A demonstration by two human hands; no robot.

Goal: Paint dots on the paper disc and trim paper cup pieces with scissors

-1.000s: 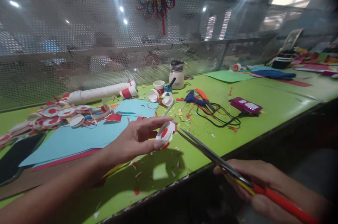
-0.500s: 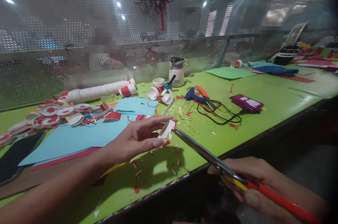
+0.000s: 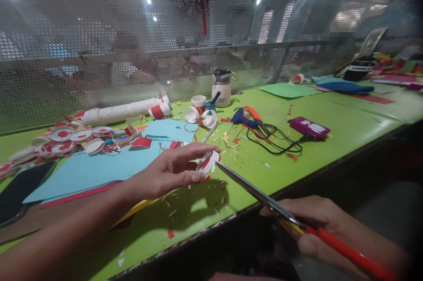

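Observation:
Between the thumb and fingers of my left hand (image 3: 172, 168) is a small white and red paper cup base (image 3: 210, 162), a shallow ring held on its edge above the table. My right hand (image 3: 313, 221) grips a pair of scissors (image 3: 251, 188) with red and yellow handles. The blades look closed, and their tip is at the ring's right edge; whether it touches I cannot tell. Several similar white and red cup bases (image 3: 81, 135) lie heaped at the left. Small paper scraps (image 3: 171, 233) are scattered below my left hand.
Blue paper sheets (image 3: 99, 168) and a dark phone (image 3: 23, 192) lie at left. Behind are a white roll (image 3: 125, 111), a paper cup (image 3: 198, 102) and a bottle (image 3: 221, 89). Tools with blue and orange handles (image 3: 246, 118) and a corded purple box (image 3: 309, 128) lie right of centre.
The ring has turned slightly in my left fingers, so more of its red inside shows. The scissors' tip has shifted a little, and the scissors remain in my right hand.

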